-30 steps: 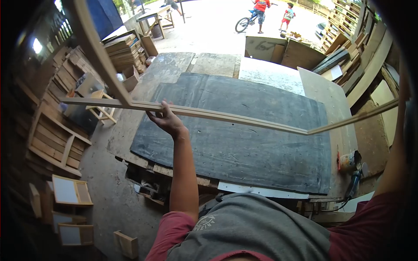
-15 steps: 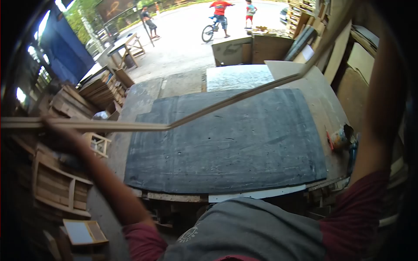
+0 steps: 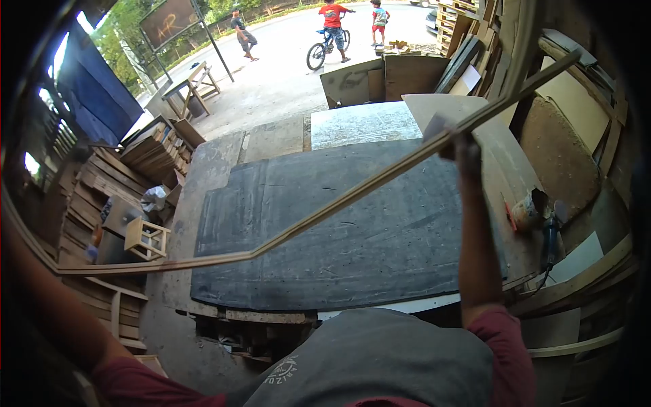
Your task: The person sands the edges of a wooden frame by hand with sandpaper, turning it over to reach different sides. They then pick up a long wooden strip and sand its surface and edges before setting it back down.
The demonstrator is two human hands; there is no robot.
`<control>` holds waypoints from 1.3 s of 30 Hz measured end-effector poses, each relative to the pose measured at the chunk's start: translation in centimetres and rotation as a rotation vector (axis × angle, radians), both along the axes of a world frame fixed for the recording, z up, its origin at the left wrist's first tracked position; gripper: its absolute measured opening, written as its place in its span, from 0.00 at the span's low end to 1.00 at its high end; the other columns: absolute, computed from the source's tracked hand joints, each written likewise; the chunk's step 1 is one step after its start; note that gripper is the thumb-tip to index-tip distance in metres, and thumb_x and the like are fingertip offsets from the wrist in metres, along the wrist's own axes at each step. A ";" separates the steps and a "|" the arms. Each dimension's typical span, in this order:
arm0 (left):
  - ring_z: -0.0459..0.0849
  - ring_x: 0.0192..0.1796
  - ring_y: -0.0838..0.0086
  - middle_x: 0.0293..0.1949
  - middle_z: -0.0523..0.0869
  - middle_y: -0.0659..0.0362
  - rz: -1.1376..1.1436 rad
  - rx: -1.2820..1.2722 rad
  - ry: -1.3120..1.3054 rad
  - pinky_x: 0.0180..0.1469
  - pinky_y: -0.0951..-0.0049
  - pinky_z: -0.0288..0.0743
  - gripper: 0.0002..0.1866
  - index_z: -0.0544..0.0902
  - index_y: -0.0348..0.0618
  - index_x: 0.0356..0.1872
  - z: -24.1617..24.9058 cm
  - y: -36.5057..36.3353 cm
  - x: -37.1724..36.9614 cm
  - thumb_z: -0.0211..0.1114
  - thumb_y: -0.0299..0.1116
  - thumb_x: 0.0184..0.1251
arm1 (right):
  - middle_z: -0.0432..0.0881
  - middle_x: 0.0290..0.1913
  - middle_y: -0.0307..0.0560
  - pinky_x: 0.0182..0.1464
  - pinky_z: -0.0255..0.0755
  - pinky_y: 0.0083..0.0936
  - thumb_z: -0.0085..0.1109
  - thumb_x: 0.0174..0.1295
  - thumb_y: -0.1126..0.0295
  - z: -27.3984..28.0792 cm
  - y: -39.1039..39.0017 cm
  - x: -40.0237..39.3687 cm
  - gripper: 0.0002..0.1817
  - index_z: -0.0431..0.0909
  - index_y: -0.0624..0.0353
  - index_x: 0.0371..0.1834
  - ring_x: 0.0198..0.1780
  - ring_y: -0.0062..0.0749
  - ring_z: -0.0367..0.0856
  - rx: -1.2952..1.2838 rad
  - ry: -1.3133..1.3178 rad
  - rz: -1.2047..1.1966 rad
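Observation:
A long pale wooden strip frame [image 3: 352,197] with angled joints crosses in front of me, over the dark board. Its far right part rises toward the top edge, and one strip end juts out at the upper right. My right hand [image 3: 466,150] is closed around the strip near the board's far right corner. A blurred brownish patch [image 3: 437,127] shows at its fingers. My left arm [image 3: 47,292] reaches out to the left, beside the frame's left end; the hand itself is lost beyond the dark edge of the view.
The dark board [image 3: 325,224] lies on the worktable. At the right stand a can [image 3: 529,207] and a corded power tool [image 3: 550,237]. Wood pieces [image 3: 152,149] and a small wooden stool [image 3: 146,239] are at left. Outside are a cyclist [image 3: 332,30] and two other people.
My right hand has come down from the upper right onto the strip. The frame's left end has dropped lower, and my left hand has gone out of view.

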State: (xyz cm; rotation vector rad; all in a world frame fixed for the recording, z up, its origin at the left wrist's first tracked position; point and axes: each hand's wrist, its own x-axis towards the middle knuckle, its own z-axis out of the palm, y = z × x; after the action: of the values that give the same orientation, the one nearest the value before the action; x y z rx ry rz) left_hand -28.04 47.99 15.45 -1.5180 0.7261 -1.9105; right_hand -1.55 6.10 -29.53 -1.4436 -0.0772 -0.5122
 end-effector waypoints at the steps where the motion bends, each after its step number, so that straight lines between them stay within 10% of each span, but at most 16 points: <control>1: 0.88 0.40 0.55 0.42 0.86 0.41 -0.071 0.144 0.024 0.44 0.61 0.85 0.30 0.80 0.30 0.50 0.9 0.0 1.2 0.68 0.53 0.69 | 0.85 0.31 0.41 0.29 0.80 0.20 0.66 0.65 0.55 -2.0 1.4 -0.3 0.18 0.82 0.61 0.42 0.28 0.22 0.84 0.032 0.043 0.011; 7: 0.90 0.32 0.58 0.33 0.88 0.49 -0.070 0.245 0.137 0.32 0.64 0.85 0.22 0.81 0.32 0.44 -4.1 -4.8 9.6 0.68 0.47 0.69 | 0.86 0.29 0.47 0.28 0.79 0.23 0.62 0.67 0.51 -11.3 5.4 -1.1 0.22 0.82 0.65 0.40 0.27 0.27 0.86 0.062 0.364 0.124; 11: 0.89 0.44 0.57 0.43 0.87 0.43 0.070 -0.057 0.247 0.46 0.64 0.81 0.24 0.77 0.35 0.57 -8.4 -8.1 11.2 0.75 0.31 0.62 | 0.86 0.31 0.51 0.27 0.82 0.27 0.46 0.70 0.35 -16.4 5.6 -0.6 0.38 0.80 0.67 0.46 0.26 0.35 0.88 0.054 0.607 0.352; 16: 0.88 0.35 0.58 0.35 0.87 0.49 0.004 0.002 0.236 0.37 0.61 0.81 0.16 0.81 0.40 0.47 -10.0 -7.5 16.2 0.71 0.40 0.67 | 0.83 0.36 0.53 0.28 0.83 0.31 0.36 0.72 0.32 -26.6 4.9 1.2 0.42 0.76 0.70 0.50 0.29 0.38 0.87 -0.119 0.663 0.476; 18: 0.90 0.44 0.58 0.46 0.90 0.52 0.066 0.047 0.382 0.43 0.59 0.85 0.22 0.79 0.49 0.61 -9.7 -5.3 17.9 0.70 0.41 0.68 | 0.81 0.34 0.51 0.31 0.82 0.33 0.38 0.73 0.34 -24.1 4.0 -1.2 0.40 0.76 0.69 0.48 0.33 0.34 0.84 -0.123 0.627 0.537; 26: 0.90 0.43 0.55 0.43 0.89 0.52 0.001 0.023 0.517 0.42 0.61 0.84 0.22 0.78 0.50 0.55 -13.8 -7.1 20.4 0.74 0.41 0.63 | 0.78 0.29 0.43 0.41 0.72 0.29 0.42 0.79 0.58 -15.1 0.2 -5.0 0.24 0.79 0.70 0.38 0.35 0.21 0.76 -0.363 0.199 0.429; 30: 0.91 0.39 0.61 0.36 0.89 0.56 -0.019 -0.010 0.570 0.39 0.65 0.85 0.19 0.77 0.51 0.51 -15.6 -6.9 20.9 0.73 0.43 0.64 | 0.82 0.32 0.59 0.38 0.74 0.41 0.45 0.76 0.64 -15.7 1.6 -3.3 0.17 0.79 0.69 0.43 0.32 0.51 0.82 -0.809 0.035 0.052; 33: 0.91 0.39 0.62 0.38 0.89 0.57 -0.071 0.010 0.616 0.40 0.65 0.84 0.19 0.77 0.50 0.52 -15.6 -6.6 21.0 0.73 0.39 0.64 | 0.81 0.49 0.65 0.53 0.72 0.48 0.48 0.70 0.68 -24.7 5.7 0.1 0.13 0.78 0.67 0.46 0.52 0.60 0.79 -1.019 -0.256 -0.002; 35: 0.91 0.40 0.62 0.38 0.89 0.56 -0.079 -0.009 0.631 0.41 0.65 0.84 0.20 0.78 0.50 0.54 -15.5 -6.3 20.2 0.74 0.39 0.64 | 0.68 0.70 0.64 0.73 0.52 0.58 0.48 0.70 0.61 -29.6 11.4 -1.3 0.26 0.69 0.65 0.66 0.74 0.65 0.60 -1.281 -0.223 0.046; 39: 0.89 0.47 0.58 0.44 0.88 0.53 -0.051 -0.127 0.762 0.48 0.64 0.83 0.19 0.79 0.47 0.57 -16.0 -4.6 18.6 0.71 0.35 0.66 | 0.65 0.75 0.55 0.79 0.44 0.49 0.48 0.73 0.53 -28.1 18.3 -4.1 0.31 0.64 0.57 0.75 0.79 0.54 0.53 -1.253 -0.308 0.418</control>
State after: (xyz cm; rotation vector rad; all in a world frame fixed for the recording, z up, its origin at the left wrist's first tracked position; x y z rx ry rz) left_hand -9.45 43.44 -0.56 -2.3583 0.9697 -1.3956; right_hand -5.65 24.40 -57.65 -2.4483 -1.0777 -0.3151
